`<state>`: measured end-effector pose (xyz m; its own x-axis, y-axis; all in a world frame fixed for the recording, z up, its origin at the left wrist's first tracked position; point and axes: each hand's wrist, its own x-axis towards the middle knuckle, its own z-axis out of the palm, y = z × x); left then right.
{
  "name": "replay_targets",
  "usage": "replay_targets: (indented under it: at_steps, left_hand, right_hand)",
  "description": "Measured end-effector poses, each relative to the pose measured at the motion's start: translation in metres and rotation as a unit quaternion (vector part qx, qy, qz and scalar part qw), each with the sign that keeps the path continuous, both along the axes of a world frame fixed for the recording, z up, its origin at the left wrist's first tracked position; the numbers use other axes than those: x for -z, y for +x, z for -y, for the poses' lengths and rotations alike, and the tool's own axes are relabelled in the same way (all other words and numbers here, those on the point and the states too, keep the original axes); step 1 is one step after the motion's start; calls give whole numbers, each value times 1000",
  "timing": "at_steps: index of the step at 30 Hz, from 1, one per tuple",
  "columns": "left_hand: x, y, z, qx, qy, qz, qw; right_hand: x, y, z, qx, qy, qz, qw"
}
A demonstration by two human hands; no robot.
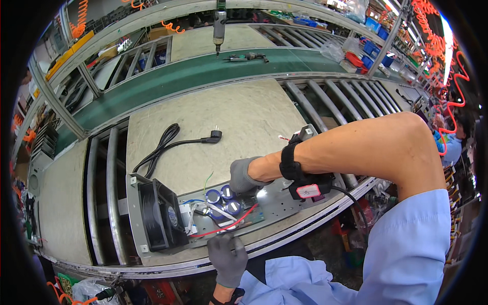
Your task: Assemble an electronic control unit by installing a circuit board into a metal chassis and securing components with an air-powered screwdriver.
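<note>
A metal chassis plate lies across the work board, with a black cooling fan upright at its left end. Several round blue capacitors stand on a circuit board beside the fan. White cables and a red wire run across them. My right hand, in a grey glove, reaches down over the board just behind the capacitors; its fingertips are hidden. Near the plate's front edge is my left hand, also gloved, its fingers a little apart and nothing seen in them.
A black power cord with a plug lies behind the fan. Metal rollers flank the work board. Beyond runs a green belt with a hand tool on it. A power screwdriver hangs above the belt.
</note>
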<state>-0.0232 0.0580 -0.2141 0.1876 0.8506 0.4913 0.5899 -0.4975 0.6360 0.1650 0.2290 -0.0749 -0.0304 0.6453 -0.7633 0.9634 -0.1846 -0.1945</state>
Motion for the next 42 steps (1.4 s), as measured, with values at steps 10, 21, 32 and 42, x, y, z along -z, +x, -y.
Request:
replay_targets:
  at_steps: [10, 21, 32, 42]
  left_hand:
    - [-4, 1, -2, 10, -14, 0, 1000]
    - [1, 2, 1, 19, -45, 24, 999]
    - [1, -3, 2, 33, 19, 31, 999]
    - [-1, -3, 4, 23, 50, 19, 998]
  right_hand:
    - [-10, -6, -12, -31, -44, 24, 998]
    - [30, -2, -6, -251, 73, 123, 957]
    - [-5, -7, -10, -276, 86, 135, 948]
    - [-94, -35, 197, -291, 429, -161, 839]
